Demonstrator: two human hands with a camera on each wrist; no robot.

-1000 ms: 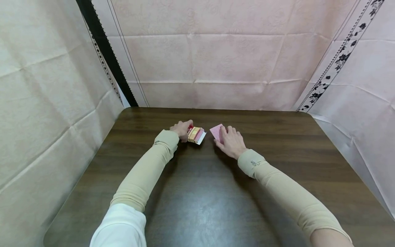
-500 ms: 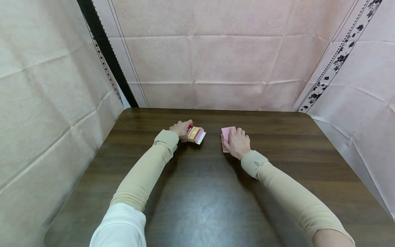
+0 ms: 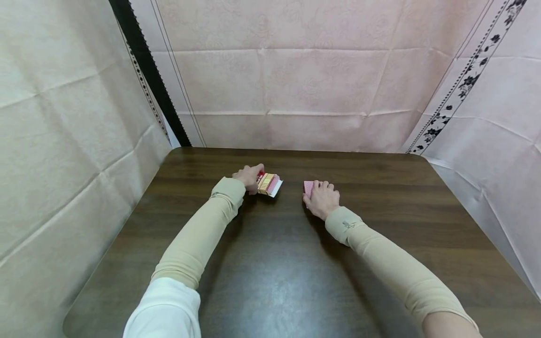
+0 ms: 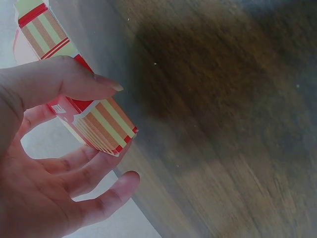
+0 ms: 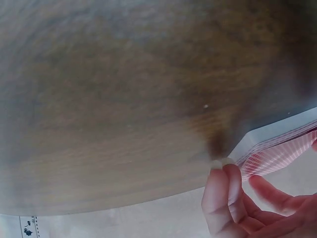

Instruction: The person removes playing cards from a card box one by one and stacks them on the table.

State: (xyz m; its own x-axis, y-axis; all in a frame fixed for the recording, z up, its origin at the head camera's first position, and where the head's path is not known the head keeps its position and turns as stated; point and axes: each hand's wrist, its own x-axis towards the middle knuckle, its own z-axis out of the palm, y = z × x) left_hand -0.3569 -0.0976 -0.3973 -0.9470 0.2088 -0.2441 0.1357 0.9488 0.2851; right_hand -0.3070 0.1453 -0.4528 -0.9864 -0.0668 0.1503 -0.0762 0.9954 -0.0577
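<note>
My left hand grips a small card box near the table's far side. The box is striped red and yellow, and its white flap stands out at the right end. Pink-patterned cards show inside that end. In the left wrist view the thumb lies across the box, with fingers beneath it. To the right, my right hand holds a stack of pink-backed playing cards. Most of the stack is hidden under the hand. In the right wrist view, fingertips touch a corner of the cards.
Both hands work on a dark brown wooden table with rounded corners. Pale cloth hangs behind the table and at both sides.
My right hand has moved right with the cards, away from the box. Cards that stuck out unevenly now show less around the hand. My left hand and the box look unmoved.
</note>
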